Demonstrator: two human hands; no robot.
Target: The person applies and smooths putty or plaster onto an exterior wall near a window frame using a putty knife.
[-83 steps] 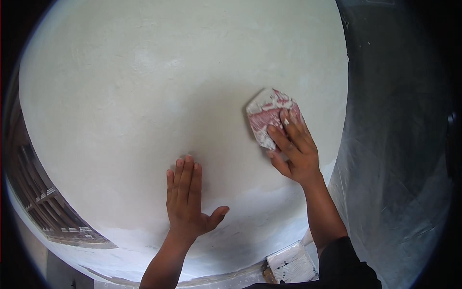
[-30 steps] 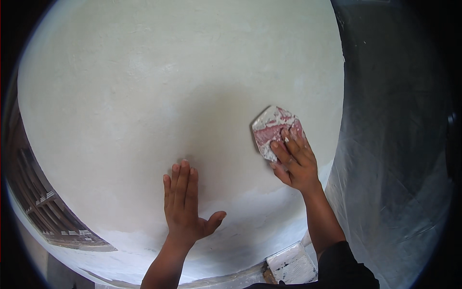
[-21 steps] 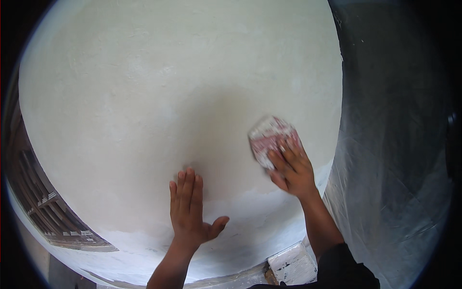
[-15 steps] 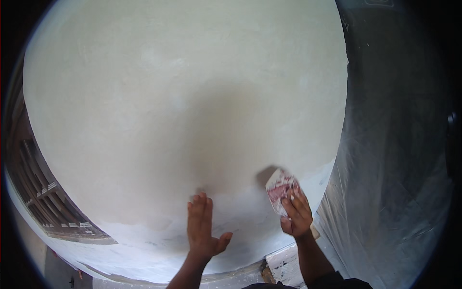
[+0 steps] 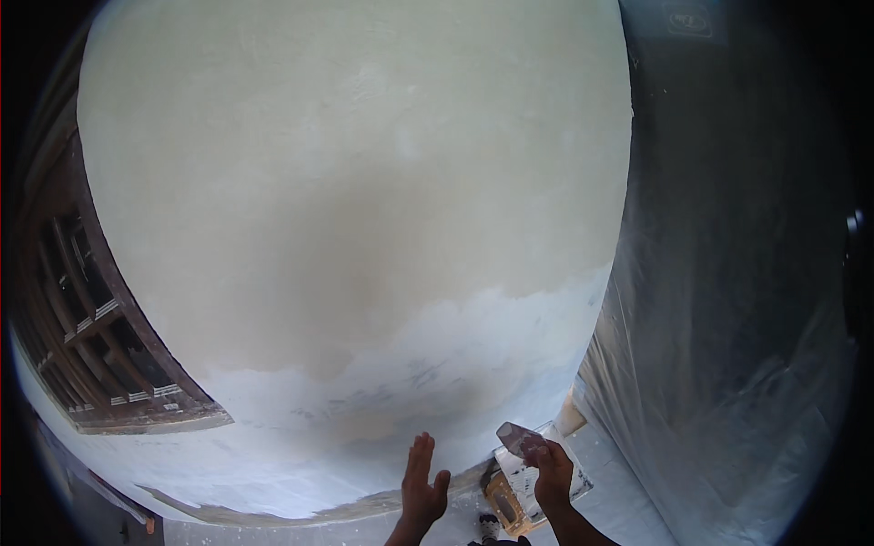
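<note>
A piece of sandpaper (image 5: 521,439), reddish-brown and dusted white, is gripped in my right hand (image 5: 553,475) between thumb and fingers. It stands out from the fingertips toward the left, apart from the wall as far as I can tell. My left hand (image 5: 423,487) is open and holds nothing, its fingers pointing up and the thumb spread. Both hands are low in view, in front of a plastered wall (image 5: 364,227). The wall is beige above and patchy white, with grey smears, along its lower part.
To the left is a brown wooden window frame (image 5: 137,364) with bars. Clear plastic sheeting (image 5: 719,364) covers the dark right side. Below my right hand stands a paint-splattered wooden platform (image 5: 514,503), with a shoe (image 5: 490,526) beside it.
Both hands have come down and lower in view. The sandpaper, flat toward the wall before, is now tilted away in my right hand. The view has shifted, showing more platform and window.
</note>
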